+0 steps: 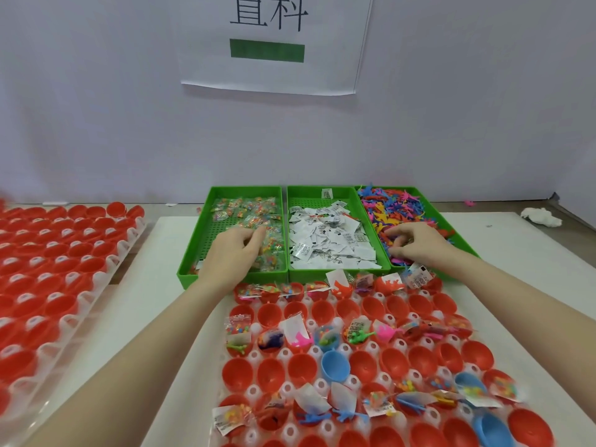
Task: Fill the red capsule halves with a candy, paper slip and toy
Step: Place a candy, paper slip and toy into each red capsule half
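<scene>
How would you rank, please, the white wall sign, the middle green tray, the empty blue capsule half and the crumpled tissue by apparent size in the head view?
1. White wall sign, cropped at the top.
2. Middle green tray.
3. Blue capsule half and crumpled tissue look alike; the tissue lies farther away, so unranked.

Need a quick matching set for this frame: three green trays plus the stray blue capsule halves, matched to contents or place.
1. left green tray
2. middle green tray
3. right green tray
4. blue capsule halves

a. white paper slips
b. among the red halves in the near tray
c. candy packets, left hand in it
d. coloured toys, right hand in it

Pairs: 1-c, 2-a, 3-d, 4-b
</scene>
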A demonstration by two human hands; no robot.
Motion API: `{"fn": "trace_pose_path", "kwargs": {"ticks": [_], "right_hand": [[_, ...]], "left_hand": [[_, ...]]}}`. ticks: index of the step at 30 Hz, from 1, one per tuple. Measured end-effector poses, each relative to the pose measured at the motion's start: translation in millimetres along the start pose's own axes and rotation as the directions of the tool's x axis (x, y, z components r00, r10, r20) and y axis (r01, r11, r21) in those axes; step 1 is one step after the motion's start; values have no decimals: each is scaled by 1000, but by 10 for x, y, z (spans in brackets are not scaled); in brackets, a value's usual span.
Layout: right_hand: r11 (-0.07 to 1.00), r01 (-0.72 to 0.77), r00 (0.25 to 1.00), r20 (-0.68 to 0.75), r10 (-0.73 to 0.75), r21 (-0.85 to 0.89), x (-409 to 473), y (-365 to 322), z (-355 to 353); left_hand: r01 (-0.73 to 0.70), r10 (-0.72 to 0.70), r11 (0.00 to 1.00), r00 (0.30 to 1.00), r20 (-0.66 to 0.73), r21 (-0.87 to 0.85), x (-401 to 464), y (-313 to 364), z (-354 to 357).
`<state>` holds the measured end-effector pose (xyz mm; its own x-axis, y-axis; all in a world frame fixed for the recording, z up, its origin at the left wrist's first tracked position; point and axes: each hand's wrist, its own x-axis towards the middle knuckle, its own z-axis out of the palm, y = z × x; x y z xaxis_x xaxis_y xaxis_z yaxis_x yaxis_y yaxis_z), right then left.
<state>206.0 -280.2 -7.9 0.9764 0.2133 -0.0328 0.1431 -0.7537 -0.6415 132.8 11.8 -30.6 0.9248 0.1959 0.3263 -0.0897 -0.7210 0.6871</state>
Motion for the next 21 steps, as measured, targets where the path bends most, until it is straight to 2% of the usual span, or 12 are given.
{"fn": "trace_pose_path", "kwargs": {"ticks": [4,8,13,17,19,21], "right_hand": [[994,13,1000,-22,-15,-110,1,4,-16],[987,56,997,-44,-64,-149,-34,25,-25],[992,64,979,-184,-84,-111,-49,14,-48],[997,-8,983,-181,23,82,-22,-23,-16],[993,-35,975,-214,58,113,-4,-42,-19],[968,-56,965,-237,115,243,-3,-50,-32]], "left_hand": [[38,-38,999,999,12,3,16,7,-10],[39,-39,999,999,-5,-10,25,14,-22],[82,-83,996,996,-13,-36,28,20,-6],[101,-101,995,995,-20,-25,40,10,2],[105,-106,994,994,-18,-21,41,12,4],[111,-111,994,994,-21,-26,41,14,11]]}}
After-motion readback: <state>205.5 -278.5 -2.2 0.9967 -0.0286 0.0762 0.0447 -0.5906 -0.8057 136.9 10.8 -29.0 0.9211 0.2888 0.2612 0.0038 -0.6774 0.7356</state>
